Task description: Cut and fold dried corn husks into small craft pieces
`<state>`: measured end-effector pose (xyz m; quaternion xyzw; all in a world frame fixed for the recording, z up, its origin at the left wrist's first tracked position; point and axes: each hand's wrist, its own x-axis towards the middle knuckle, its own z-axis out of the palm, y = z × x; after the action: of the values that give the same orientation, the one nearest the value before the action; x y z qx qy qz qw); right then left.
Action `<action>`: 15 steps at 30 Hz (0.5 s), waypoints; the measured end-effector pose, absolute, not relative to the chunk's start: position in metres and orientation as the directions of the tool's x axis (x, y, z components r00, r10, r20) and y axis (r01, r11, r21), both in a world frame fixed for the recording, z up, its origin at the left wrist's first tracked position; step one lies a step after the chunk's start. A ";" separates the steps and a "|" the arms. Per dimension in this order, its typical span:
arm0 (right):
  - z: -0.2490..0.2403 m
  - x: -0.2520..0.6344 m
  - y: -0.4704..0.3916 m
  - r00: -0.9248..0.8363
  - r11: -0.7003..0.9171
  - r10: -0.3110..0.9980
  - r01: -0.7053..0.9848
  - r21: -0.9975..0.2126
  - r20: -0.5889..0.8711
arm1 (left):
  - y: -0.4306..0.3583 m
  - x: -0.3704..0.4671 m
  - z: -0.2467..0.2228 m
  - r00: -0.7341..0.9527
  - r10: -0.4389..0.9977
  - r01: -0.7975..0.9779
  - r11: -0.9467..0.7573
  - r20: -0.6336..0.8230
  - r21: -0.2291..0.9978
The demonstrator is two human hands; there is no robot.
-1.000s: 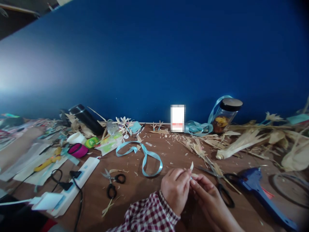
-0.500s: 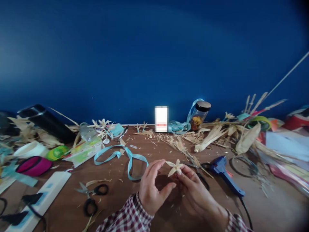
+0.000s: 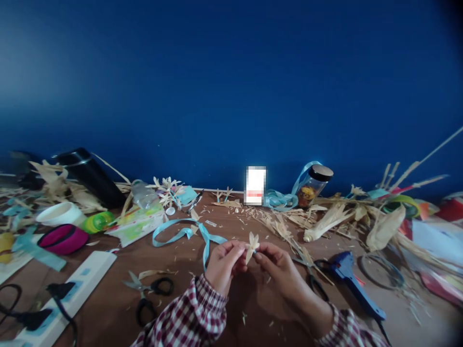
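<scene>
A small cream flower [image 3: 252,246] with pointed petals, looking like corn husk, is held up above the table between my two hands. My left hand [image 3: 226,262] pinches a petal on its left side, thumb and fingers together. From the other side, my right hand [image 3: 284,270] grips the flower low at its base, where a bit of blue shows at the fingertips. Light blue ribbon [image 3: 206,236] lies looped just beyond my left hand. Black-handled scissors [image 3: 148,291] rest open to the left, and another pair [image 3: 314,274] lies beside my right hand, partly hidden.
A blue glue gun [image 3: 356,284] lies at the right with its cord. On the left are a white power strip [image 3: 77,294] and a black flask [image 3: 92,178]. A lidded jar [image 3: 314,185], husks [image 3: 327,221] and scraps line the back by the blue wall.
My left hand has gone from open beside the flower to pinching its left petal. The flower has turned more upright. The whole view has shifted slightly, moving things right and down.
</scene>
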<state>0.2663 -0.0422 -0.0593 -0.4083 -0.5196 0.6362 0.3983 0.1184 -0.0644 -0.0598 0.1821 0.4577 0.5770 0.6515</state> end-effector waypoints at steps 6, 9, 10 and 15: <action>-0.056 0.245 -0.026 -0.436 0.017 0.900 0.063 -0.998 -0.013 | -0.055 0.108 -0.063 -0.081 0.835 -0.772 0.293 -0.544 0.565; -0.062 0.228 -0.006 -0.389 0.052 0.921 0.120 -0.991 0.001 | -0.051 0.100 -0.072 -0.076 0.854 -0.851 0.213 -0.515 0.480; -0.065 0.222 0.004 -0.349 0.081 0.937 0.165 -0.983 0.019 | -0.051 0.098 -0.075 -0.084 0.853 -0.865 0.194 -0.515 0.462; -0.073 0.190 0.069 -0.294 0.145 0.955 0.329 -0.933 0.044 | -0.054 0.096 -0.088 -0.062 0.867 -0.853 0.212 -0.495 0.477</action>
<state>0.1903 0.0693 -0.0734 -0.4792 -0.6699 0.4451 0.3516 0.0957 -0.0544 -0.0879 0.0093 0.3701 0.6278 0.6847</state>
